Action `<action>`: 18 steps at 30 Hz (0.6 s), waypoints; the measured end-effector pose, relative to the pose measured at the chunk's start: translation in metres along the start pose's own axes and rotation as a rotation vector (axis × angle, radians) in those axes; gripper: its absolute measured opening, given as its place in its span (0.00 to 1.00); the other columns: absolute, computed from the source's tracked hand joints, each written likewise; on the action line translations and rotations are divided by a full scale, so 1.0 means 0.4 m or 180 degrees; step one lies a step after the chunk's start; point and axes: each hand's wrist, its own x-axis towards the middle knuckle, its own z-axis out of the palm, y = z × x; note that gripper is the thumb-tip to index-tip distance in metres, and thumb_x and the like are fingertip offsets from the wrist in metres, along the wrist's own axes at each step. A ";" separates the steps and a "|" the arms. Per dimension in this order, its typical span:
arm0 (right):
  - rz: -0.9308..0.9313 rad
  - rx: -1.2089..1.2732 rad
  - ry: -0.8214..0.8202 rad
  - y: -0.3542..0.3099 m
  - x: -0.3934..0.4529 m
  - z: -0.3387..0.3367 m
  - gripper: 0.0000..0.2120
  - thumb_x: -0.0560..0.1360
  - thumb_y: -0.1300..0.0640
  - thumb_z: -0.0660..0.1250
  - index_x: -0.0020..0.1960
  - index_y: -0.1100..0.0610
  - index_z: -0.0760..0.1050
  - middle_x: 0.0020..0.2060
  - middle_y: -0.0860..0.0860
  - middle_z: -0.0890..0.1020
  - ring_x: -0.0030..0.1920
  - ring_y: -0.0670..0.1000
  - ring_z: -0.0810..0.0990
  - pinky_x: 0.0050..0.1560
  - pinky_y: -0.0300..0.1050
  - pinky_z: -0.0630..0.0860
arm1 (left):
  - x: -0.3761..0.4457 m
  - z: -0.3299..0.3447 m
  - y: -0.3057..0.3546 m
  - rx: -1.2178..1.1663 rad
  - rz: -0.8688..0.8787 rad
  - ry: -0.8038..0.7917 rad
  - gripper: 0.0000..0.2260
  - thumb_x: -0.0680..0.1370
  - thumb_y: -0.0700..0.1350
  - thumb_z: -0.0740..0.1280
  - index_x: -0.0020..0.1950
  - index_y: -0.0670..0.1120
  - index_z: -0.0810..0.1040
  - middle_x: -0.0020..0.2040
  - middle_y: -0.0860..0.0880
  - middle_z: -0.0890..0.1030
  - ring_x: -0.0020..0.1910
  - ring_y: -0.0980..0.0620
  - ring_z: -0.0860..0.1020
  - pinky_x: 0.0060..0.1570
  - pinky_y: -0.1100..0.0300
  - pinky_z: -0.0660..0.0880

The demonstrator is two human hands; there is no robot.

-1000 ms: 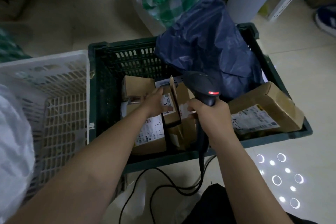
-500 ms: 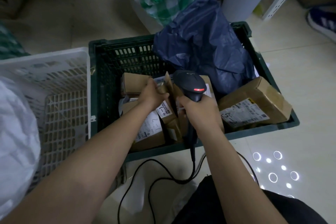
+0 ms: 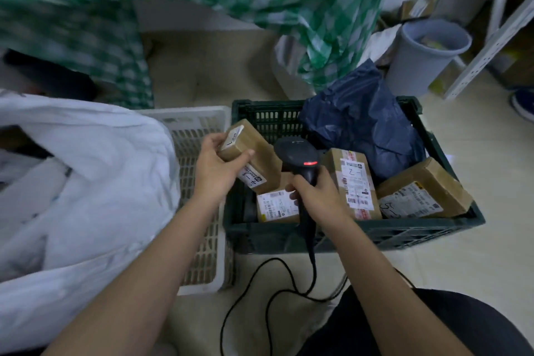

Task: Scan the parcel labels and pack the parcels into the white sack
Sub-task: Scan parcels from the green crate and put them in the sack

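My left hand [image 3: 215, 166] grips a small brown cardboard parcel [image 3: 254, 150] with a white label, lifted above the left end of the dark green crate [image 3: 404, 235]. Just right of it, my right hand [image 3: 316, 196] holds a black corded barcode scanner [image 3: 297, 157] whose red light is lit. Three other brown labelled parcels lie in the crate: one under the scanner [image 3: 276, 206], one marked "2" [image 3: 354, 182], one at the right end [image 3: 419, 192]. A dark blue plastic mailer [image 3: 361, 127] leans against the crate's back. The white sack [image 3: 86, 182] bulges at the left.
A white slotted crate [image 3: 199, 211] stands between the sack and the green crate. The scanner's black cable [image 3: 260, 292] loops over the floor in front. Green checked bags [image 3: 318, 9] hang behind. At the back right are a grey bin [image 3: 424, 55], white shelf rails [image 3: 491, 37] and a blue shoe [image 3: 523, 101].
My left hand has lifted the small parcel out of the crate and up to the left. The view has tilted up and left, bringing the white sack into sight.
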 end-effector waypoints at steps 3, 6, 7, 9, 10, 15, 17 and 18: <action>-0.0021 0.0403 0.0047 0.004 -0.063 0.043 0.13 0.78 0.54 0.67 0.60 0.56 0.74 0.51 0.58 0.83 0.44 0.50 0.83 0.53 0.48 0.81 | -0.047 -0.096 0.009 -0.0080 -0.0019 0.0060 0.28 0.67 0.51 0.78 0.63 0.50 0.69 0.59 0.54 0.76 0.56 0.54 0.77 0.58 0.54 0.76; 0.0009 0.0655 0.0101 0.026 -0.129 0.086 0.18 0.77 0.45 0.67 0.63 0.52 0.74 0.54 0.54 0.83 0.52 0.55 0.83 0.59 0.57 0.78 | -0.109 -0.171 0.022 -0.0070 0.0063 0.0047 0.29 0.67 0.50 0.78 0.64 0.50 0.69 0.60 0.55 0.74 0.59 0.53 0.75 0.60 0.53 0.75; 0.0024 0.0682 0.0108 0.033 -0.149 0.102 0.21 0.76 0.42 0.67 0.65 0.50 0.72 0.55 0.52 0.83 0.54 0.55 0.82 0.59 0.56 0.78 | -0.130 -0.190 0.023 -0.0070 0.0105 0.0019 0.29 0.68 0.49 0.78 0.64 0.50 0.69 0.59 0.56 0.73 0.59 0.54 0.75 0.60 0.54 0.75; 0.0027 0.0784 0.0165 0.036 -0.187 0.131 0.22 0.76 0.40 0.65 0.67 0.47 0.70 0.56 0.52 0.82 0.55 0.55 0.82 0.54 0.50 0.80 | -0.173 -0.218 0.026 -0.0050 0.0264 -0.0108 0.30 0.68 0.46 0.78 0.65 0.50 0.69 0.59 0.56 0.73 0.58 0.57 0.74 0.60 0.58 0.74; 0.0011 0.0858 0.0199 0.033 -0.198 0.144 0.22 0.76 0.41 0.66 0.68 0.47 0.69 0.57 0.52 0.82 0.56 0.56 0.81 0.53 0.49 0.80 | -0.195 -0.227 0.026 0.0045 0.0418 -0.0198 0.30 0.68 0.44 0.78 0.65 0.49 0.68 0.59 0.57 0.73 0.57 0.59 0.74 0.59 0.64 0.73; -0.0041 0.1257 0.0502 -0.009 -0.219 0.205 0.29 0.71 0.48 0.75 0.68 0.50 0.69 0.58 0.51 0.81 0.54 0.53 0.82 0.59 0.53 0.78 | -0.267 -0.250 -0.005 0.1017 0.1392 -0.0796 0.35 0.68 0.42 0.78 0.71 0.50 0.65 0.62 0.51 0.69 0.60 0.57 0.70 0.55 0.74 0.66; -0.0008 0.1269 0.0566 -0.011 -0.215 0.227 0.37 0.67 0.49 0.78 0.71 0.52 0.65 0.61 0.51 0.78 0.58 0.52 0.79 0.62 0.53 0.76 | -0.282 -0.248 -0.025 0.1246 0.1589 -0.0945 0.36 0.69 0.41 0.77 0.73 0.51 0.63 0.60 0.50 0.67 0.61 0.51 0.71 0.55 0.65 0.69; 0.0019 0.1229 0.0582 -0.012 -0.215 0.237 0.40 0.66 0.49 0.79 0.72 0.53 0.64 0.62 0.50 0.77 0.60 0.52 0.78 0.62 0.51 0.75 | -0.290 -0.245 -0.033 0.1290 0.1643 -0.0954 0.36 0.69 0.41 0.76 0.73 0.52 0.62 0.59 0.51 0.66 0.60 0.51 0.71 0.54 0.64 0.70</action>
